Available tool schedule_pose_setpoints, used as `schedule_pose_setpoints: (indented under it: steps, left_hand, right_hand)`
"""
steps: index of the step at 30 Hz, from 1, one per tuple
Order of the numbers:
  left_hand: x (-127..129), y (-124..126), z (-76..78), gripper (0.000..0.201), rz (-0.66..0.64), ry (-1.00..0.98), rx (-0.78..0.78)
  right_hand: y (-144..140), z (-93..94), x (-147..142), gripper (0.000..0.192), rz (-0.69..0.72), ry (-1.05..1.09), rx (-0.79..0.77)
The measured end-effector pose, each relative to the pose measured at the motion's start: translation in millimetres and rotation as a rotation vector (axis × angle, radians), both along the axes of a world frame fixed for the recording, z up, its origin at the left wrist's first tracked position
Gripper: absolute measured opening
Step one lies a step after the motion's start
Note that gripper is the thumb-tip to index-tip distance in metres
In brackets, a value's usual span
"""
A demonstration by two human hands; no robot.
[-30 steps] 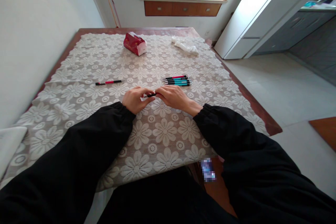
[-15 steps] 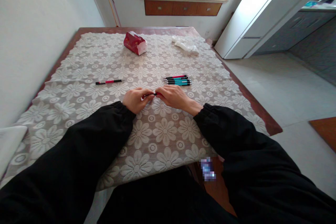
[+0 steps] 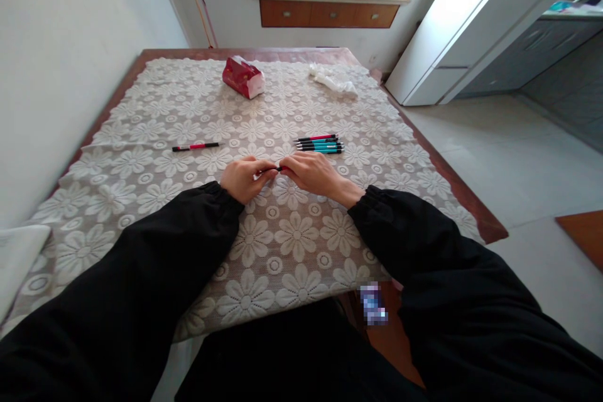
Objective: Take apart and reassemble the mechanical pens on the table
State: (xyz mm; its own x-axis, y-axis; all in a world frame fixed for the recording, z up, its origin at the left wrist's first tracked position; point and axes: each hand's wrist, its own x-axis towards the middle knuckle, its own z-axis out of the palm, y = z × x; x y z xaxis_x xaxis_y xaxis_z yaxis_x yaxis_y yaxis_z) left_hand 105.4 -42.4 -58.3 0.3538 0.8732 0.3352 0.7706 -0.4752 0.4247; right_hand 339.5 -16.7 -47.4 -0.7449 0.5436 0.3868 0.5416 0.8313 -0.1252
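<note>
I see the left hand point(image 3: 245, 178) and right hand point(image 3: 311, 174) pinching a pen point(image 3: 279, 169), probably working on it together; the next move calls for steady grips. More pens point(image 3: 320, 145) lie just beyond the right hand.

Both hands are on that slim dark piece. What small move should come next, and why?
I'd probably ease the right hand slightly rightward while the left hand pinches: the fingertips nearly meet over the slim dark piece, hiding most of it, so its condition can't be judged. A small shift seems best, since the grouped pens lie just beyond the right hand.
</note>
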Motion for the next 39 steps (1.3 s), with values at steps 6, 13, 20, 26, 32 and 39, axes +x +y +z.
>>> schedule_pose_setpoints:
  steps: [6,13,20,26,32,39]
  left_hand:
    - [0.9,-1.1,1.9,0.027,-0.026,-0.024,0.026]
    - [2.4,-3.3,4.5,0.024,-0.037,-0.040,0.041]
    - [1.3,-2.4,2.7,0.032,-0.023,-0.033,0.041]
    - [0.6,-0.8,4.8,0.043,-0.087,0.044,0.035]
    - [0.6,0.1,3.7,0.047,-0.110,0.042,0.040]
    - [3.4,-3.2,6.1,0.034,-0.029,-0.050,0.012]
  right_hand:
    - [-0.1,0.5,0.2,0.025,0.000,-0.015,0.027]
    - [0.7,-1.7,-0.2,0.029,0.003,-0.016,0.021]
    - [-0.9,-0.7,-0.1,0.030,-0.008,0.027,-0.036]
    - [-0.8,0.4,-0.3,0.028,0.014,0.010,-0.009]
    - [-0.9,2.5,-0.7,0.032,0.023,-0.009,0.003]
    - [-0.6,0.3,0.7,0.028,-0.002,0.011,-0.022]
